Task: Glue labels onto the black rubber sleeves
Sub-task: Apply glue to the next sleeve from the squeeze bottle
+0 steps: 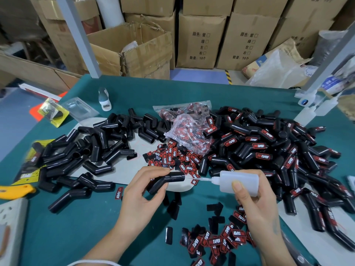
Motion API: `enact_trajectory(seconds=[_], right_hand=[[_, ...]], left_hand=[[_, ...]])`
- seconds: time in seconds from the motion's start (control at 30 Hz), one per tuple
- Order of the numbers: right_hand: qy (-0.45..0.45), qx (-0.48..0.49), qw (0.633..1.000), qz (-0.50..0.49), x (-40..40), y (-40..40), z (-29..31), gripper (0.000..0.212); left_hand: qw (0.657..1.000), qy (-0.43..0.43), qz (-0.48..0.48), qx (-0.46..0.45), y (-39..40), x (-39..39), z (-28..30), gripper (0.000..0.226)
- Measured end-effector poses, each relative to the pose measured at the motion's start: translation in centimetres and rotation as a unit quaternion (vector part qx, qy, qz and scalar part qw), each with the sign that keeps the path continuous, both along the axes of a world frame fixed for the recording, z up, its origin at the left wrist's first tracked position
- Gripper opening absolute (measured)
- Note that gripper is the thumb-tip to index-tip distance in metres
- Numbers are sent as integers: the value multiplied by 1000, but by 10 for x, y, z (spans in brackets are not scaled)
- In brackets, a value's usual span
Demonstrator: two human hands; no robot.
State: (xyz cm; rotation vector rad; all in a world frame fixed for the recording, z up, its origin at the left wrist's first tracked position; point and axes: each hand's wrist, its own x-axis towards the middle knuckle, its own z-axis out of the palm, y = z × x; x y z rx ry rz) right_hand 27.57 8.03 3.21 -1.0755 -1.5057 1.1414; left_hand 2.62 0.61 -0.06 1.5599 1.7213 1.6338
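While a black rubber sleeve (165, 181) is pinched by the left hand (142, 191), glue is aimed.
A glue bottle (238, 182) is gripped between curled fingers of the right hand (255, 200), its nozzle just beside the sleeve's end.

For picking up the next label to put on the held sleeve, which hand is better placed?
Neither is free. The left hand grips the sleeve; the right hand holds the glue bottle. Probably the right, nearest the loose labels, after it puts the bottle down.

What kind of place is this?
Probably a small factory packing bench: stacked cardboard cartons behind, heaps of black rubber sleeves, loose labels, a glue bottle in hand.
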Motion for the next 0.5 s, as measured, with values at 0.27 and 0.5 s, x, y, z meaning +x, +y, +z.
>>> enact_trajectory(seconds=[0.27,0.5], right_hand=[[-9,2,1000,2,1,0,1,26],[-13,3,1000,-2,1,0,0,28]], left_hand=[[1000,-8,3,-2,0,0,1,31],[1000,-16,4,-10,-1,0,3,29]])
